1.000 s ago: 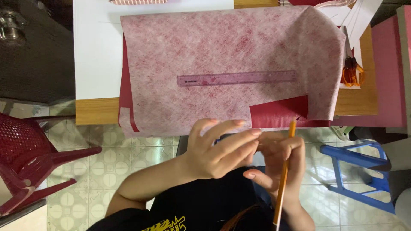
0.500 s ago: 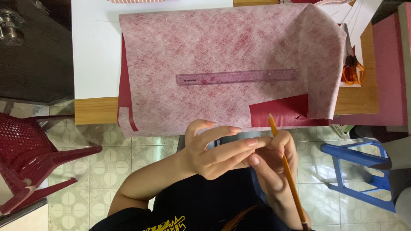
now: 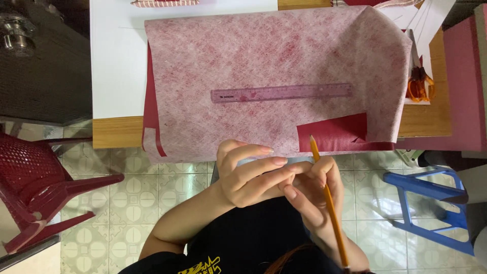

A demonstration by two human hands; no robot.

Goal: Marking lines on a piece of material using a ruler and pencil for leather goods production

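Off at nine o'clock a red plastic chair [image 3: 35,187] stands on the tiled floor, pulled clear of the wooden table [image 3: 114,132]. Across the table a pinkish-white sheet of interfacing [image 3: 264,56] lies flat over dark red fabric [image 3: 332,136], which peeps out at its edges, and a translucent ruler [image 3: 281,93] rests on the sheet at about twelve o'clock, probably left there to keep it from shifting. Below the table edge, the left hand [image 3: 248,175] is loosely curled with nothing in it, its fingertips touching the fingers of the right hand [image 3: 314,195] (I cannot tell what they are fiddling with). The right hand pinches a yellow pencil [image 3: 327,203] mid-shaft, tip pointing up toward the table, apparently held ready for marking. At two o'clock orange-handled scissors [image 3: 418,81] lie on white paper, and a blue stool [image 3: 431,210] sits at four o'clock.
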